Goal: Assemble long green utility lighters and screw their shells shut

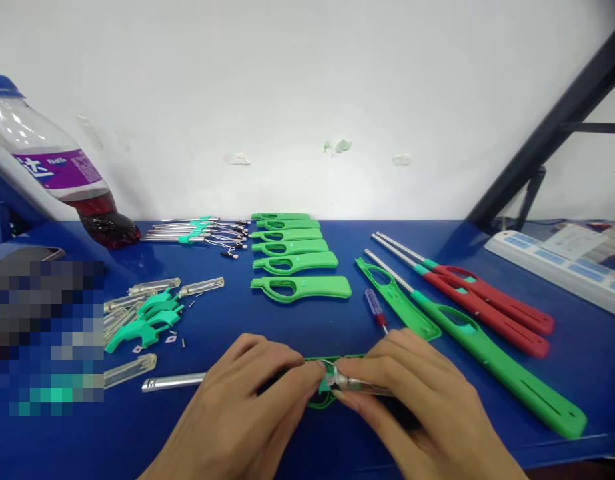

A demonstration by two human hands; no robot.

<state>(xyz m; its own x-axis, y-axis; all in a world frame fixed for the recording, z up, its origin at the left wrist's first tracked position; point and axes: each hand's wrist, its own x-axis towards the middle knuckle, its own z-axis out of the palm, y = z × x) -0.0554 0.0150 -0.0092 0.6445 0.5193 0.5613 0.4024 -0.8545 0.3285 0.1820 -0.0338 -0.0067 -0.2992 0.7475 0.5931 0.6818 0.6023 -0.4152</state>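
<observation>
A green lighter shell half (321, 401) lies on the blue table between my hands, with a silver metal tube (173, 382) sticking out to the left from under my left hand. My left hand (252, 400) is closed, its thumb and index fingertips pinching a small teal part (322, 381) at the shell. My right hand (417, 393) is closed on a clear fuel tank (367, 387), whose left end meets the teal part over the shell. A thin white wire (328, 363) arches between the fingertips. My palms hide much of the shell.
Several green shell halves (301, 287) are stacked in a column behind my hands. Teal triggers (155, 317), tanks and metal tubes lie left, near a bottle (62, 160). A screwdriver (374, 305), green lighter (507, 363), red lighters (487, 310) and power strip (562, 267) are right.
</observation>
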